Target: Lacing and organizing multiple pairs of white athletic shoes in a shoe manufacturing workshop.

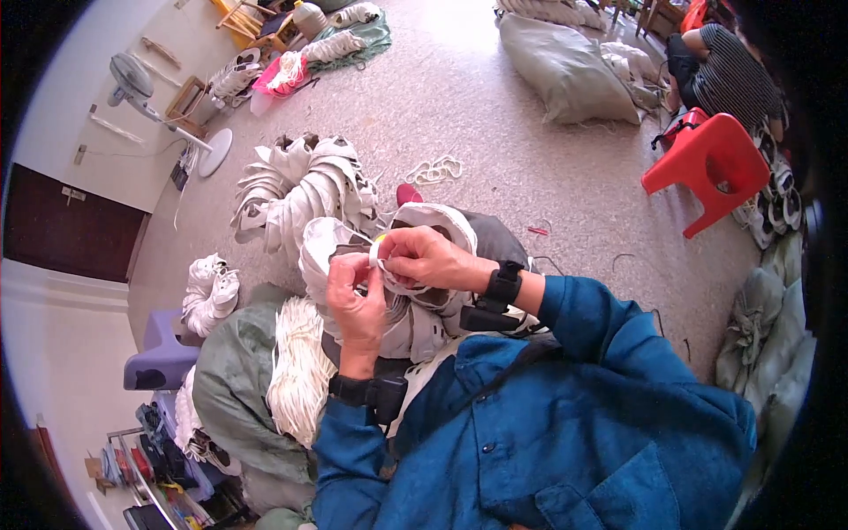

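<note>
My left hand (357,303) and my right hand (431,259) meet over my lap, both with thumb and fingers pinched together. Between their fingertips is a short bit of white lace (374,251); its ends are hidden by the fingers. Just beneath lie white shoe uppers (325,237), stacked and nested, with dark linings showing. Another upper (446,216) opens behind my right hand. To the left of my lap, a thick bundle of loose white laces (300,362) rests on a grey-green sack (234,367).
Curved stacks of white uppers (305,190) lie ahead on the speckled floor, near a loose white cord (435,170). A purple stool (157,351) stands left, a fan (132,79) far left. At right are a red stool (714,168), a full sack (565,71) and a seated person (733,79).
</note>
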Available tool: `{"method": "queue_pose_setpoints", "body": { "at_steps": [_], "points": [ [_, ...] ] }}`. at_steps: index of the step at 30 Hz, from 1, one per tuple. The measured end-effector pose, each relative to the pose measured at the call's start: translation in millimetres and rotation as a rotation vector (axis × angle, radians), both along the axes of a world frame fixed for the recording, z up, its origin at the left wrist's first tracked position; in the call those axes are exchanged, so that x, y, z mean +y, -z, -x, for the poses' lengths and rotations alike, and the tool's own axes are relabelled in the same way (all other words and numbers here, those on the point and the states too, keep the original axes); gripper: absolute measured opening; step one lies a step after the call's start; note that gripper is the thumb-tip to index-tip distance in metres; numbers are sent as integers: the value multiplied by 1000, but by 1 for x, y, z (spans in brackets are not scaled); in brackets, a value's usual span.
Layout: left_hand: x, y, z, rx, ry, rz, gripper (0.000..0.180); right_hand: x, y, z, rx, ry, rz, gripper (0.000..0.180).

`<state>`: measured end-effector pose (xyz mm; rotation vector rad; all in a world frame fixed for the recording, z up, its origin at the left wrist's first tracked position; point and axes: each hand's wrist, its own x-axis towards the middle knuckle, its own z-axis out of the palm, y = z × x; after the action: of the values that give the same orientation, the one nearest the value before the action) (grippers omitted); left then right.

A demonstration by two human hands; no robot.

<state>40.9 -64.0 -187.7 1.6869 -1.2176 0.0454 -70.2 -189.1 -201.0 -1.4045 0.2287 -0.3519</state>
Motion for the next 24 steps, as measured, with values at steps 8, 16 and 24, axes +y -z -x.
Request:
{"method": "queue_pose_setpoints", "body": {
  "at_steps": [8, 16, 24],
  "points": [
    [10, -3, 3, 655, 126, 82, 7, -15, -24, 8, -56, 205, 1008, 10],
    [28, -5, 7, 854, 80, 68, 16, -35, -24, 20, 74, 33, 992, 8],
    [6, -12, 6, 1288, 316, 262, 19, -25, -31, 37, 239, -235, 104, 20]
  ]
}}
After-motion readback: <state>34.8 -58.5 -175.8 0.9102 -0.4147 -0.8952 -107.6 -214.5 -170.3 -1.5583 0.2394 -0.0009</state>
